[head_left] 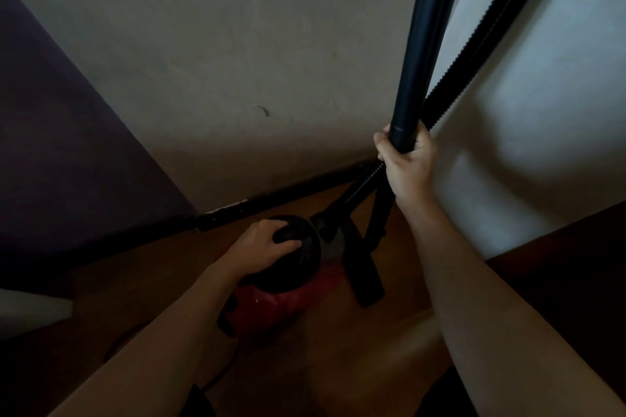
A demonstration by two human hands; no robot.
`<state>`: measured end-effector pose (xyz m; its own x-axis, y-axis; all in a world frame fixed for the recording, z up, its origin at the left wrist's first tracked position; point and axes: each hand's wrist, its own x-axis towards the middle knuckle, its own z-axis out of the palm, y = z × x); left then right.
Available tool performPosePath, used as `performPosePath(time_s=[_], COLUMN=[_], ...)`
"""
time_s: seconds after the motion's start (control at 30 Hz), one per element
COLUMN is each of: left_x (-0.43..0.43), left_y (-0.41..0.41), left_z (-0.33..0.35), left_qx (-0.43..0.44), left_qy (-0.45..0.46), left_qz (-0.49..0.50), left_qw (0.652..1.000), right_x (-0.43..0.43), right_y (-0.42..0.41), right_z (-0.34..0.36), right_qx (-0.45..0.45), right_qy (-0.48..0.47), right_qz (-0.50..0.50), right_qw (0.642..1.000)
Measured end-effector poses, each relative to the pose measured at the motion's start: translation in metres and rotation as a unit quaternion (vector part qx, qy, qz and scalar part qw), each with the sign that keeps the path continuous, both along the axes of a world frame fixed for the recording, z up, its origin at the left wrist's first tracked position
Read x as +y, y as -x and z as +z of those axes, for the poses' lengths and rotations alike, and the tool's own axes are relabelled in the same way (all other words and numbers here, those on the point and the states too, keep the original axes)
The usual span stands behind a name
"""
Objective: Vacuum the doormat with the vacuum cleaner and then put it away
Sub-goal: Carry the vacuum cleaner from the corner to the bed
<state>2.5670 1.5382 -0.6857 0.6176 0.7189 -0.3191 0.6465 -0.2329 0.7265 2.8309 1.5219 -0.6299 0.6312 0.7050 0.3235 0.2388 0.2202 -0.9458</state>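
Observation:
A red vacuum cleaner (271,305) with a black domed top stands on the wooden floor close to the wall. My left hand (262,245) grips the black handle on its top. My right hand (408,162) holds the black rigid tube (426,44), which stands nearly upright in front of the wall. The ribbed black hose (481,41) runs from the vacuum body up past my right hand and out of the top right. The black floor nozzle (364,276) rests on the floor beside the body. No doormat is in view.
A pale wall (237,61) fills the background, with a dark skirting board (271,198) along its foot. A dark purple panel (67,145) stands at the left. A dark surface (559,264) lies at the right. A black cable (223,372) trails on the floor.

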Motion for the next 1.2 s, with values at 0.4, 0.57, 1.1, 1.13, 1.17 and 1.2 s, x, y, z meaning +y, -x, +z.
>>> performPosePath(time_s=[0.4, 0.57, 1.1, 1.13, 1.17, 1.2], left_x=[-0.002, -0.012, -0.011, -0.01, -0.01, -0.009], left_y=[-0.021, -0.019, -0.016, -0.018, -0.02, -0.022], left_z=[-0.006, -0.017, -0.029, -0.03, -0.031, -0.032], left_qx=[0.016, 0.016, -0.051, -0.057, -0.062, -0.067], left_qy=[-0.039, -0.115, -0.11, -0.111, -0.114, -0.117], left_qz=[0.038, 0.087, 0.074, 0.073, 0.073, 0.074], left_qw=[0.998, 0.989, 0.99, 0.99, 0.989, 0.988], right_x=[0.002, -0.004, -0.005, -0.005, -0.004, -0.004], right_y=[-0.019, -0.021, -0.033, -0.031, -0.031, -0.031], right_z=[-0.005, -0.016, -0.035, -0.035, -0.036, -0.037], right_qx=[-0.092, -0.088, -0.074, -0.074, -0.075, -0.075], right_qy=[0.057, 0.065, 0.096, 0.095, 0.093, 0.092], right_qz=[0.013, 0.008, 0.008, 0.008, 0.007, 0.005], right_qw=[0.994, 0.994, 0.993, 0.993, 0.993, 0.993])
